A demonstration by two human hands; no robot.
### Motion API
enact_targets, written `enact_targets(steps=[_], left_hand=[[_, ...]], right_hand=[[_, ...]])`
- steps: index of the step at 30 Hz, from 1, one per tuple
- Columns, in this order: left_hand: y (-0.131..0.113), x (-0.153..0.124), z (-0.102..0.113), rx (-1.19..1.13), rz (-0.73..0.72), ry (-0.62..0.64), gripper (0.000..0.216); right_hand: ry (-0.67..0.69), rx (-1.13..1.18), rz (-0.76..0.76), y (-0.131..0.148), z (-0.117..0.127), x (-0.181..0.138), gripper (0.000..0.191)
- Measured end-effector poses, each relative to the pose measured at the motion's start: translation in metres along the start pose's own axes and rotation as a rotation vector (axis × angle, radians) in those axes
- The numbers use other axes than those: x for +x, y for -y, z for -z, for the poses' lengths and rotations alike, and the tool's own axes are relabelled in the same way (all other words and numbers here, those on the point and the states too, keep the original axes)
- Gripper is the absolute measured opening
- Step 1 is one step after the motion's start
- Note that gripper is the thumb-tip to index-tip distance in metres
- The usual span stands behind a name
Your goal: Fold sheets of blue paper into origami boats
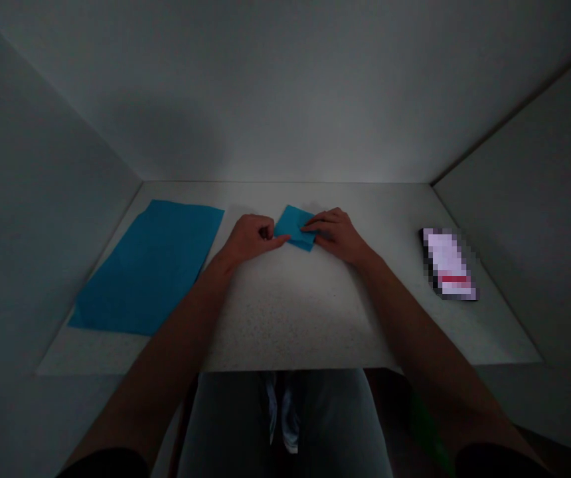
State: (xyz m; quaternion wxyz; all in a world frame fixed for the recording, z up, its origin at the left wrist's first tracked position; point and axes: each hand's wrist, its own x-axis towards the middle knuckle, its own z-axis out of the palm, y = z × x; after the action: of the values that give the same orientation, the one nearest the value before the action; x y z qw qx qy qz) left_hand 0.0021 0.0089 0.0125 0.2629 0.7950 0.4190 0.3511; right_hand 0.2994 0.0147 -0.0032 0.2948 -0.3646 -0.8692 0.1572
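Note:
A small piece of folded blue paper (293, 220) lies on the table between my hands, with a layered fold along its near edge. My left hand (251, 237) is closed, fingers curled in, and its stretched thumb presses on the paper's near left edge. From the other side, my right hand (338, 234) grips the right part of the paper, fingertips on top and thumb at its near right edge.
To the left lies a large blue sheet (151, 269), partly behind my left forearm. A blurred, phone-like object (449, 264) rests at the right. Walls enclose the white table (285, 318) at the back and both sides; its front edge is above my legs.

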Motion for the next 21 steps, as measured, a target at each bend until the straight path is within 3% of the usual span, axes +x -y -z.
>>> enact_targets(steps=[2,5,9,15,18,21], left_hand=[[0.0,0.001,0.001,0.014,-0.035,-0.012,0.043],[0.001,0.002,-0.001,0.031,-0.095,0.041,0.059],[0.005,0.003,-0.005,0.052,-0.071,0.095,0.026],[0.006,0.001,-0.005,0.027,0.048,0.112,0.018],[0.008,0.0,-0.006,-0.007,0.082,0.102,0.033],[0.013,0.0,-0.007,0.033,0.026,0.077,0.044]], right_hand=[[-0.005,0.024,-0.042,-0.003,-0.001,-0.001,0.032],[-0.029,0.084,-0.1,-0.003,-0.001,-0.001,0.031],[-0.053,0.145,-0.12,0.002,-0.001,0.001,0.031],[-0.035,0.038,-0.19,0.001,0.007,0.001,0.04],[-0.025,-0.086,-0.26,-0.006,0.006,-0.002,0.034],[-0.036,-0.162,-0.313,-0.01,0.002,-0.004,0.029]])
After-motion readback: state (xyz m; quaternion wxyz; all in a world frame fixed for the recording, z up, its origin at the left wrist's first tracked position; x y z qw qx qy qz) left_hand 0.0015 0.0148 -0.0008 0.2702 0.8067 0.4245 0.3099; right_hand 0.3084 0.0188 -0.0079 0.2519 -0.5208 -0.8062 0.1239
